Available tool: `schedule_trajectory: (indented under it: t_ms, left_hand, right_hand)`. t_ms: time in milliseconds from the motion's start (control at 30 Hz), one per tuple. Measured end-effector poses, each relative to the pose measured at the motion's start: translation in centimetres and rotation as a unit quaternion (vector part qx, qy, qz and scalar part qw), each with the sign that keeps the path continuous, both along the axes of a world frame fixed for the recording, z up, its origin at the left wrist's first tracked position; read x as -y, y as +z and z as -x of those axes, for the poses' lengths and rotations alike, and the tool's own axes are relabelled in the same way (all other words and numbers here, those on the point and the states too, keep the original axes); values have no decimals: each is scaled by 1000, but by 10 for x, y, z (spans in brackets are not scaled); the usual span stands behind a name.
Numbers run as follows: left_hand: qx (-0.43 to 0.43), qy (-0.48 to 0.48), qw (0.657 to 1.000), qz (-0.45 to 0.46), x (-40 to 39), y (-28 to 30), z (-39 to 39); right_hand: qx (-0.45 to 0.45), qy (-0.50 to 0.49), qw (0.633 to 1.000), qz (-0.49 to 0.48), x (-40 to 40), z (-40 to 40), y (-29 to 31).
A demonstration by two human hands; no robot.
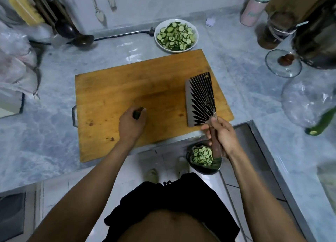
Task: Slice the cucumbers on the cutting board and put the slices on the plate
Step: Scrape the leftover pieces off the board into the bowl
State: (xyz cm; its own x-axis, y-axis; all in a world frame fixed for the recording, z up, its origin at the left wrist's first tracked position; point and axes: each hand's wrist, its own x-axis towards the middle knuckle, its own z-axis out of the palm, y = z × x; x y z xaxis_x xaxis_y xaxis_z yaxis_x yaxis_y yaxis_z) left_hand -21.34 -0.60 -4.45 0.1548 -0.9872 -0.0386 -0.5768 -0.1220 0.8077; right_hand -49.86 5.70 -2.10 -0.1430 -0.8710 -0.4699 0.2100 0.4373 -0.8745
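Observation:
A wooden cutting board point(127, 89) lies on the marble counter, bare of slices. My left hand point(131, 124) rests on its near part and pinches a small dark cucumber end piece point(136, 113). My right hand point(221, 132) grips the handle of a cleaver point(200, 100), whose ribbed blade lies flat over the board's right side. Beyond the board's far edge stands a white plate point(157, 40) piled with cucumber slices point(175, 36). A whole cucumber point(321, 122) lies at the far right.
Below the counter edge, a dark pot point(205, 170) on the floor holds more slices. Glass lids point(283, 63) and bottles point(278, 29) crowd the right. Ladles point(80, 39) and a plastic bag point(16, 63) sit at the left. A power cord point(123, 35) runs behind the board.

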Motion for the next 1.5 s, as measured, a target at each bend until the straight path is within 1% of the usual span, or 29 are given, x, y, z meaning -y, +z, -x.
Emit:
schedule_trajectory:
  t_ms: [67, 100, 167, 267, 367, 467, 534, 634, 667, 800, 900, 1000, 1067, 1234, 1301, 1434, 1501]
  left_hand:
    - [99, -24, 995, 17, 12, -12, -3]
    - [131, -30, 991, 22, 18, -17, -3]
    - [163, -38, 985, 30, 26, -25, 2]
    - [178, -31, 983, 42, 33, -35, 16]
    - [151, -19, 987, 52, 36, -40, 32]
    - [105, -11, 992, 63, 42, -42, 47]
    - [68, 7, 997, 43, 46, -41, 58]
    - [34, 32, 998, 47, 51, -38, 80]
    - [26, 34, 998, 52, 52, -40, 87]
    - [-27, 25, 998, 44, 51, -42, 118]
    - [-82, 46, 994, 60, 45, -38, 137]
    - [-197, 67, 977, 52, 41, -28, 142]
    - [-256, 91, 962, 36, 38, -24, 140]
    - [-289, 108, 951, 12, 30, -16, 135]
    - [-304, 104, 947, 19, 21, -18, 133]
    - [-330, 51, 943, 4, -6, -12, 132]
    - [-326, 31, 945, 4, -23, -11, 134]
  right_hand:
    - [3, -24, 999, -31, -6, 12, -10]
    - [-1, -29, 999, -45, -8, 14, -15]
    - [-19, -36, 997, -60, -7, 12, -18]
    - [-94, -28, 993, -59, -2, 7, -18]
    - [-162, 0, 985, -61, 0, 6, -21]
    - [-182, 28, 981, -61, 5, 3, -23]
    - [-204, 57, 976, -50, 12, -6, -25]
    - [-293, 109, 950, -13, 18, -23, -25]
    - [-310, 119, 943, -1, 18, -29, -24]
    - [-326, 139, 935, 11, 15, -45, -24]
    - [-313, 140, 939, 24, 16, -43, -25]
    - [-290, 147, 945, 28, 17, -34, -29]
    - [-259, 151, 954, 17, 16, -28, -33]
    - [-175, 137, 975, 6, 3, -26, -35]
    - [-152, 116, 981, -6, -10, -28, -36]
    - [-81, 51, 993, -68, -48, -36, -32]
    - [-63, 35, 995, -74, -71, -37, -32]
